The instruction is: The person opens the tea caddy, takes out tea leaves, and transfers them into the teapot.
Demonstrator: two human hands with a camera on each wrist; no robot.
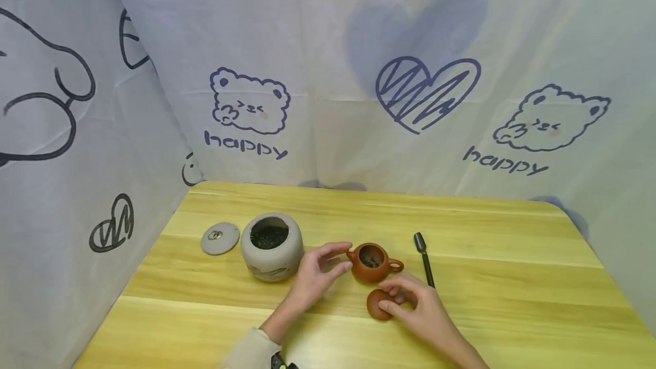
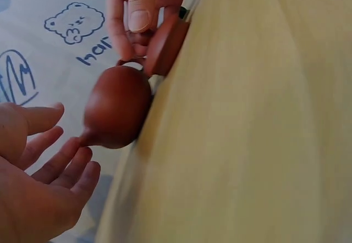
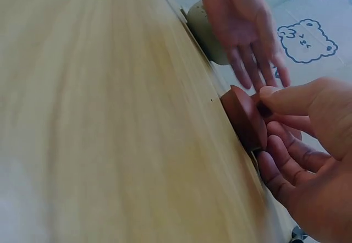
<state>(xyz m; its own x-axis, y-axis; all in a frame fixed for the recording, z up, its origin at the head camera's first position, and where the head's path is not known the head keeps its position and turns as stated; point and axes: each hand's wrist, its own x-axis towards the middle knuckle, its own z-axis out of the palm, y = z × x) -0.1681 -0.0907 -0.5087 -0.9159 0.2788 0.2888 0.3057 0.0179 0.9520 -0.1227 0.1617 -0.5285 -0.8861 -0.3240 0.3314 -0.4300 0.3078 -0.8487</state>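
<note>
A small reddish-brown clay teapot (image 1: 368, 275) stands uncovered on the table, dark tea leaves visible inside it. Beside its spout is my left hand (image 1: 314, 278), fingers extended; in the left wrist view a fingertip (image 2: 71, 144) appears to touch the spout tip. My right hand (image 1: 421, 305) pinches the knob of the teapot lid (image 1: 376, 305) between thumb and finger, in front of the pot near its handle. The right wrist view shows the domed lid (image 3: 245, 119) close to the tabletop; whether it rests there I cannot tell.
Left of the teapot stands a round grey jar (image 1: 256, 261), open, with dark tea leaves inside. Its flat grey lid (image 1: 225, 244) with a ring lies farther left. A dark tea scoop (image 1: 424, 258) lies right of the teapot. White printed cloth (image 1: 328, 147) hangs behind the table (image 1: 512, 278).
</note>
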